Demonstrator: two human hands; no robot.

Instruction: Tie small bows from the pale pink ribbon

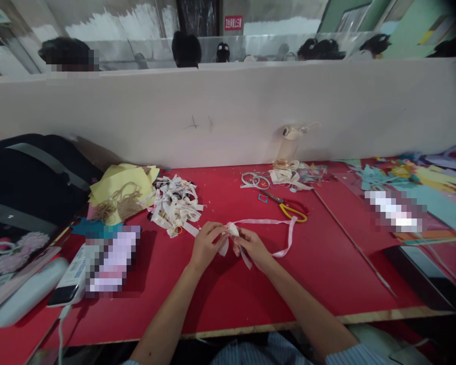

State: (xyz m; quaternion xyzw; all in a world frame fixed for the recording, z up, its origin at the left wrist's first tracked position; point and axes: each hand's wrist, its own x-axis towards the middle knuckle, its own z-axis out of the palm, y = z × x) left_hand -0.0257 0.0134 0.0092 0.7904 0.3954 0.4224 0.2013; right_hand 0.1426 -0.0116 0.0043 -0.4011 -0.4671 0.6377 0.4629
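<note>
Over the middle of the red table, my left hand [209, 244] and my right hand [253, 245] meet around a white ribbon [233, 229] bunched up between them. Both hands have their fingers pinched on it. Short tails of the ribbon hang below the fingers. A long pale pink strip [290, 235] runs from the bunch to the right and loops back toward my right wrist. Whether the strip and the bunch are one piece, I cannot tell. Beyond my left hand lies a heap of white fabric pieces [177, 203]. Scissors with yellow handles [289, 209] rest beyond my right hand.
At the back stands a clear bottle [288, 147] near white ribbon rolls [255, 180]. A thin stick [351, 241] lies to the right, by a dark tablet-like device [421, 274]. Yellow sheets [119, 185], a power bank [74, 276] and a dark bag [34, 177] are left. A white partition [144, 121] closes the back.
</note>
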